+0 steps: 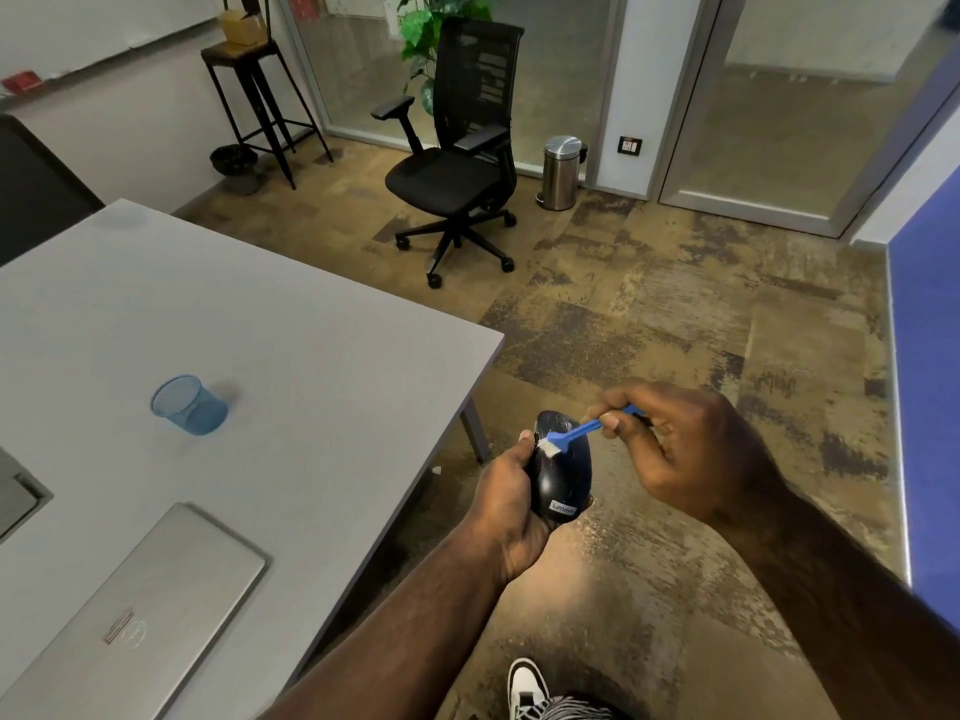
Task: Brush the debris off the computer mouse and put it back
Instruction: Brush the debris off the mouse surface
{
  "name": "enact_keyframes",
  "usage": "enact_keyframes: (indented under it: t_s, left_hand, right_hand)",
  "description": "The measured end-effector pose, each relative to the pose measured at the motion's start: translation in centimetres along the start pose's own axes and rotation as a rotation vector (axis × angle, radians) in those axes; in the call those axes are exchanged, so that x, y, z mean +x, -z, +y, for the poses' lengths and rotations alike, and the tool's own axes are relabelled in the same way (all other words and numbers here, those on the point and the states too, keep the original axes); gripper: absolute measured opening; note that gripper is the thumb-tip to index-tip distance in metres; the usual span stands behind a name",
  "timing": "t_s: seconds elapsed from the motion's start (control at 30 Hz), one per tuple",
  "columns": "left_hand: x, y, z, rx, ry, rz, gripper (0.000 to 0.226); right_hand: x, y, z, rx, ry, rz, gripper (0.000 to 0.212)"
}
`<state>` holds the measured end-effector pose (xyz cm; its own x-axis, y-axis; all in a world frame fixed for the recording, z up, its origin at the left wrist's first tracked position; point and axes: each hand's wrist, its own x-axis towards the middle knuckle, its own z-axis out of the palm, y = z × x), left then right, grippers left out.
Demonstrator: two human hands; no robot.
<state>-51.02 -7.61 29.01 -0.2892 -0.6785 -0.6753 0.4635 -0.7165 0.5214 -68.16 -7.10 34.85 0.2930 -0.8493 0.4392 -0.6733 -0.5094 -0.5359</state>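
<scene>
A black computer mouse (563, 475) with a small label at its near end sits in my left hand (511, 504), held out past the right edge of the grey table (270, 324), above the floor. My right hand (680, 449) pinches a small blue brush (582, 430) by its handle. The brush's white bristles touch the mouse's top near its left front. My left thumb rests on the mouse's left side.
On the table stand a blue mesh cup (189, 405) and a shut silver laptop (140, 610). A black office chair (462, 163), a steel bin (561, 171) and a tall stool (260, 96) stand on the carpet beyond. My shoe (527, 688) shows below.
</scene>
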Motion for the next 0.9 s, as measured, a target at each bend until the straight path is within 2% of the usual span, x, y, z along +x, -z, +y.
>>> enact_keyframes:
  t_s: [0.03,0.17,0.33,0.5,0.63,0.8,0.9]
  left_hand:
    - [0.0,0.0,0.0,-0.001,-0.001,-0.002,0.050]
    - [-0.1,0.1,-0.3,-0.008,-0.002,-0.022,0.054]
    - [0.1,0.2,0.0,-0.035,0.007,0.016,0.052]
    - [0.1,0.5,0.1,-0.060,0.006,0.010,0.054]
    - [0.2,0.3,0.1,-0.065,0.020,0.022,0.053]
    - [0.3,0.5,0.4,-0.104,0.032,-0.015,0.055]
    - [0.4,0.5,0.7,-0.161,0.043,-0.028,0.056]
  right_hand:
    - [-0.1,0.1,0.0,-0.002,0.010,-0.001,0.016]
    - [-0.7,0.0,-0.5,0.057,0.028,-0.171,0.013]
    - [-0.6,0.3,0.4,0.028,-0.035,0.033,0.014]
    - [-1.2,0.1,0.5,0.095,0.024,-0.112,0.013]
    - [-0.9,0.0,0.5,0.081,-0.019,0.021,0.020]
    - [-1.0,-0.2,0.6,0.124,0.014,-0.095,0.018]
    - [-1.0,-0.1,1.2,0.074,-0.003,-0.002,0.016]
